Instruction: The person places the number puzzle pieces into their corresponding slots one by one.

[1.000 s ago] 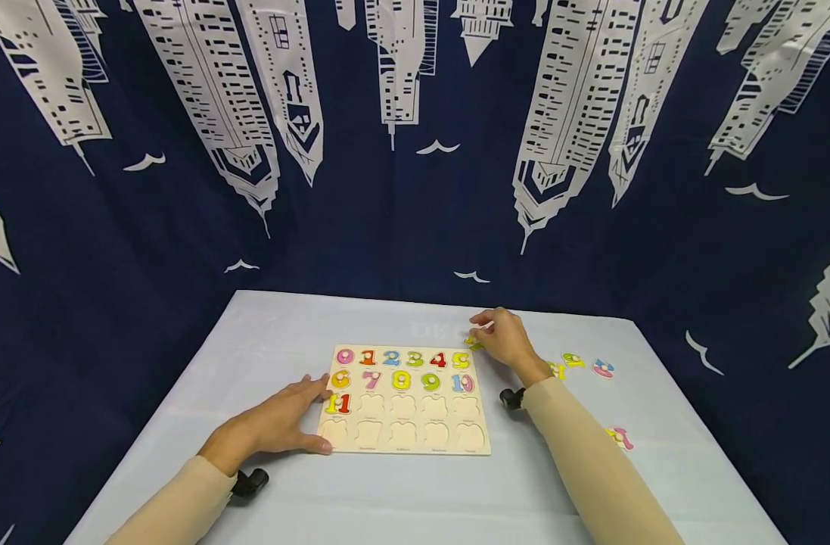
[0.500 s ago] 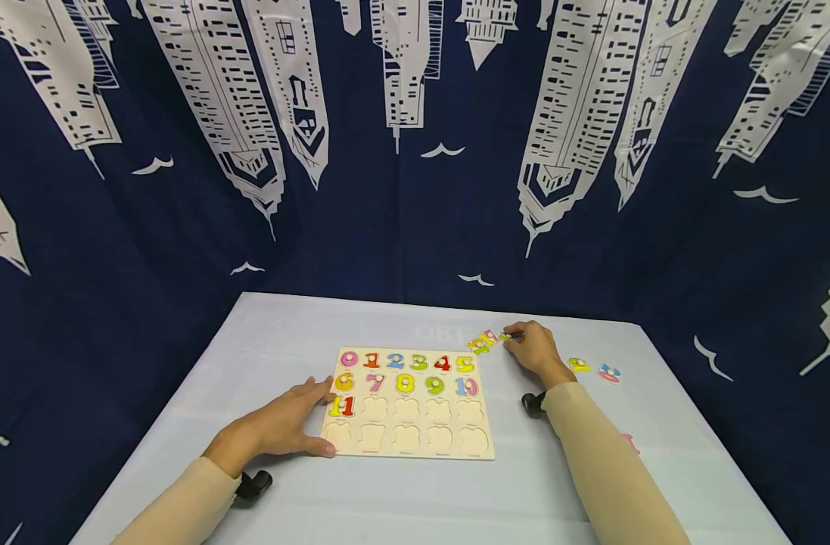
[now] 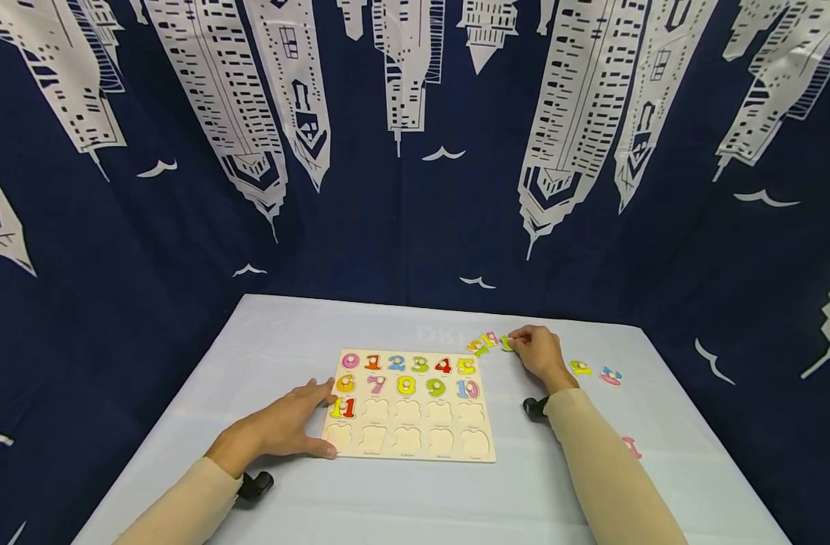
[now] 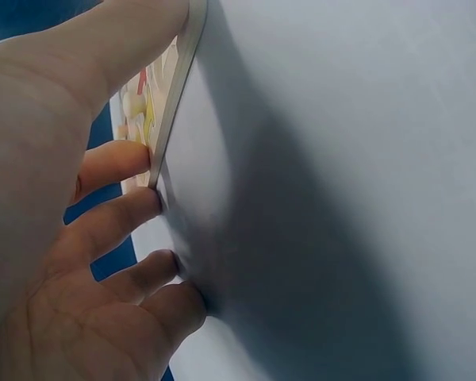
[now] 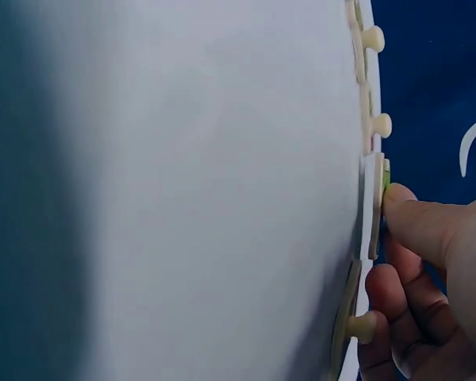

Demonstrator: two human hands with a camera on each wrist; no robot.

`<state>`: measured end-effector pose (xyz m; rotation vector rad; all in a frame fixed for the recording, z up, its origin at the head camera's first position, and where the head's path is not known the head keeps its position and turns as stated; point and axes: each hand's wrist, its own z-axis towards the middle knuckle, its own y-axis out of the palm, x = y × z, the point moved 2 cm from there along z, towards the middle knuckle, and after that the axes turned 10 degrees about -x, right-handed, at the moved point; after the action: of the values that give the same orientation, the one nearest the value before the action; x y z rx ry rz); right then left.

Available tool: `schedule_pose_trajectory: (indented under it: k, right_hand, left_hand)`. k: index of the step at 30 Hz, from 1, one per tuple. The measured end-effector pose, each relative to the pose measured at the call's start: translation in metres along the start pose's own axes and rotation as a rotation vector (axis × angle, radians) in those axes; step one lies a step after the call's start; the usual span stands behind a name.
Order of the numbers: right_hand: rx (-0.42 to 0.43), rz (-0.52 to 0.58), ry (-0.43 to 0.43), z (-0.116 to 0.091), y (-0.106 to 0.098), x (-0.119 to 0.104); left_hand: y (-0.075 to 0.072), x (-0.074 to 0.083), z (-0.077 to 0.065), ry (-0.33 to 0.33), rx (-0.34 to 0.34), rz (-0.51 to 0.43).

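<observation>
A wooden number puzzle board (image 3: pixel 415 422) lies on the white table, its top two rows filled with coloured numbers and an 11 (image 3: pixel 342 409) starting the third. My left hand (image 3: pixel 288 416) rests at the board's left edge, fingers spread, thumb by the near corner. Beyond the board's far right corner, my right hand (image 3: pixel 540 354) pinches a green number piece (image 3: pixel 506 344) between thumb and fingers; the right wrist view shows the thumb (image 5: pixel 416 218) on its face. Left of it lie a pink-and-yellow piece (image 3: pixel 489 338) and a yellow-green piece (image 3: pixel 478 347).
Right of my right wrist lie a yellow-green piece (image 3: pixel 580 368) and a blue-and-pink piece (image 3: pixel 610 376). A pink piece (image 3: pixel 631 446) shows partly behind the right sleeve (image 3: pixel 605 462). Another knobbed piece (image 5: pixel 347 317) stands below my right fingers in the right wrist view. A dark blue curtain (image 3: pixel 401 227) hangs behind the table.
My right hand has moved right, away from the pieces by the board's far corner, uncovering them, and now grips the green piece. The left hand stays at the board; the head view has shifted slightly.
</observation>
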<state>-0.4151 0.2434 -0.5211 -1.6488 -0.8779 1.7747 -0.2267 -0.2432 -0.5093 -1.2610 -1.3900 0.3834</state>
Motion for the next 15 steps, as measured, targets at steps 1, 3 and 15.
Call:
schedule_pose_trajectory:
  k: [1, 3, 15]
  right_hand:
    - [0.005, 0.003, -0.006, -0.002, -0.001, -0.001]
    - [0.016, 0.005, -0.020, -0.004, -0.002, -0.004]
    - [0.023, -0.003, -0.111, -0.041, 0.008, -0.049]
  left_hand:
    - [0.000, 0.000, 0.000, -0.002, -0.001, 0.002]
    - [0.000, 0.001, 0.000, -0.006, -0.001, 0.008]
    - [0.000, 0.000, 0.001, -0.010, -0.004, 0.036]
